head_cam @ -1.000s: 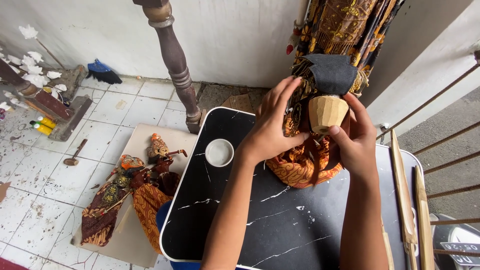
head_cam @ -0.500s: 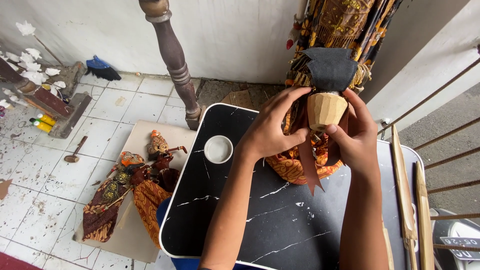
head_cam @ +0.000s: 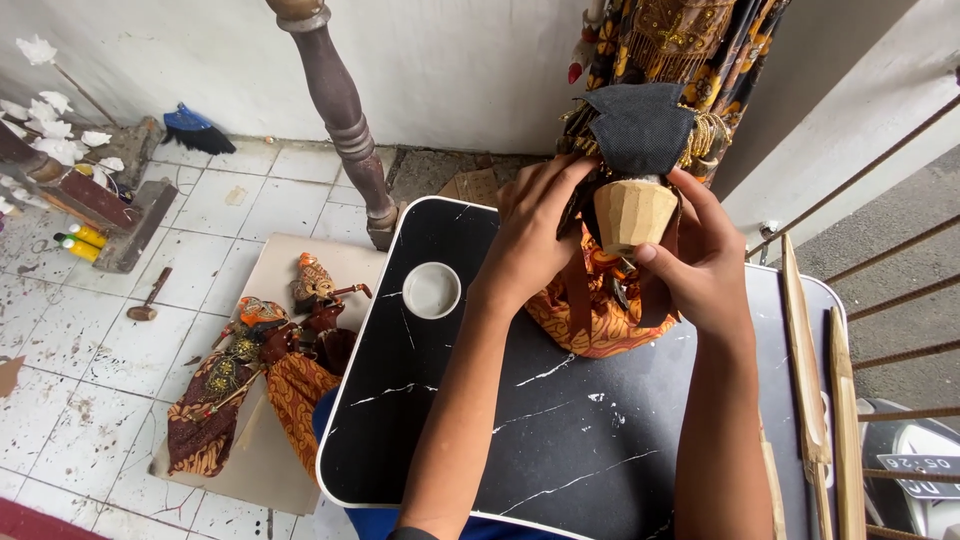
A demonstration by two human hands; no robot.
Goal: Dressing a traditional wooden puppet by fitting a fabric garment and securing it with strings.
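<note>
Both my hands hold a rod puppet upright on a small black marbled table (head_cam: 520, 420). The puppet has a faceted bare wooden head (head_cam: 634, 213) with a black cloth piece (head_cam: 640, 125) over it and an orange batik skirt (head_cam: 590, 320) spread on the tabletop. My left hand (head_cam: 530, 240) grips the puppet's left side at the shoulder. My right hand (head_cam: 700, 260) wraps its right side, thumb pressed just under the wooden head. The puppet's body between my hands is mostly hidden.
A round white recess (head_cam: 431, 290) sits in the table's left part. Finished batik puppets (head_cam: 250, 370) lie on a board on the tiled floor at left. A turned wooden post (head_cam: 340, 110) stands behind. Wooden sticks (head_cam: 805, 370) and a railing (head_cam: 880, 260) are at right.
My hands and the puppet have stayed in nearly the same place; my fingers have shifted slightly around the neck, and the view has drifted a little.
</note>
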